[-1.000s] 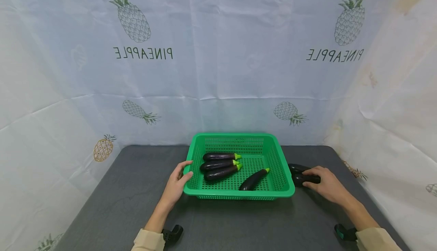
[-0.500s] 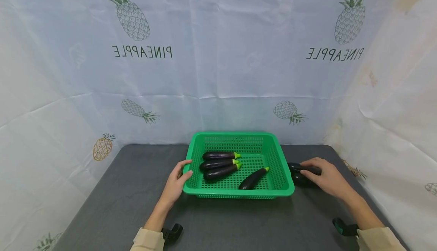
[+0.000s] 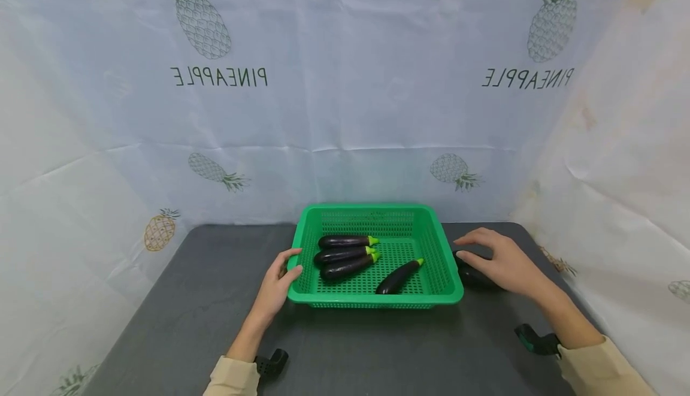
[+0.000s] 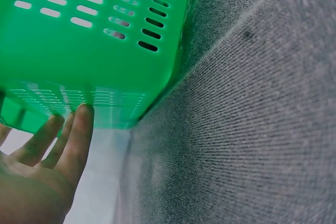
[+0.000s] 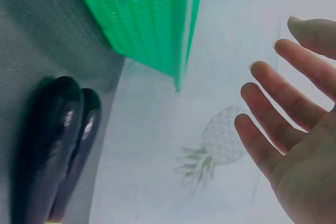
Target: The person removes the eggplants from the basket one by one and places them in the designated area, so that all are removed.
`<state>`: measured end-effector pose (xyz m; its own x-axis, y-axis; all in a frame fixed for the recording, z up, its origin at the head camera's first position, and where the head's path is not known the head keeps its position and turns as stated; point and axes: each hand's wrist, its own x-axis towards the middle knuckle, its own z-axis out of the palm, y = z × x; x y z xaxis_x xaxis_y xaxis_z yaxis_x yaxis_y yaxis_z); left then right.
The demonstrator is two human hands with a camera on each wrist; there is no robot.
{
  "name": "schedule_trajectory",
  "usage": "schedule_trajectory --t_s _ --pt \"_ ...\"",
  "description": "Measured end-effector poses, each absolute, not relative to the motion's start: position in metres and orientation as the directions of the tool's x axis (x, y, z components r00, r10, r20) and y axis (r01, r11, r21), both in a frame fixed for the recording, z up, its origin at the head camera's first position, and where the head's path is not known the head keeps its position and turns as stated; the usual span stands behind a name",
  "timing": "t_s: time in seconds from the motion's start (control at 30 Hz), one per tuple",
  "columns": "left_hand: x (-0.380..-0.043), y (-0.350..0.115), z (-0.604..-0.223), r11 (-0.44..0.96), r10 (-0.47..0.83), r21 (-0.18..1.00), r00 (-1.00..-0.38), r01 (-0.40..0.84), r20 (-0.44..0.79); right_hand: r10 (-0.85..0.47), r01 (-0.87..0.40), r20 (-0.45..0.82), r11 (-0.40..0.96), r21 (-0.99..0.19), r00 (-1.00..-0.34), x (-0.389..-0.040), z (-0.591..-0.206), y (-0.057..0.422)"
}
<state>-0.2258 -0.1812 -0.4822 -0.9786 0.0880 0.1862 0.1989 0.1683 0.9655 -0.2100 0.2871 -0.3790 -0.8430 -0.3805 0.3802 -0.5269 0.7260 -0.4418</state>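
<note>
My left hand [image 3: 276,283] touches the left rim of a green plastic basket [image 3: 372,300]. In the left wrist view its fingers [image 4: 79,137] lie fairly straight against the outer wall. Three dark purple eggplants [image 3: 345,268] lie side by side in the basket's left half, and a single eggplant [image 3: 398,278] lies slanted at the right. Beyond the basket's right side, my right hand [image 3: 509,262] hovers with fingers spread, holding nothing. Beneath it two more eggplants, a near eggplant [image 5: 50,145] and a far eggplant [image 5: 79,153], rest side by side on the table, partly hidden in the head view.
The dark grey table [image 3: 345,354] carries the basket near its back edge. A white cloth [image 3: 372,114] with pineapple prints hangs behind and along both sides. Each wrist wears a black device, such as the left wrist device [image 3: 272,365].
My right hand has come off the eggplants outside the basket, moving up and slightly left with fingers spread. The left hand stays at the rim. The head view has tilted slightly.
</note>
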Motion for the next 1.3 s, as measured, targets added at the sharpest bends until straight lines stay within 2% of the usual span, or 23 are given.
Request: schedule_trajectory --t_s 0.73,1.3 --pt "-0.226 -0.182 -0.482 0.175 0.093 0.964 -0.978 0.201 0.188 -0.478 -0.561 0.299 0.646 -0.517 -0.826 -0.217 -0.331 0.226" --pt "-0.227 -0.182 -0.482 0.176 0.090 0.965 -0.979 0.197 0.183 -0.545 -0.641 0.347 0.569 -0.515 -0.763 -0.242 -0.318 0.185"
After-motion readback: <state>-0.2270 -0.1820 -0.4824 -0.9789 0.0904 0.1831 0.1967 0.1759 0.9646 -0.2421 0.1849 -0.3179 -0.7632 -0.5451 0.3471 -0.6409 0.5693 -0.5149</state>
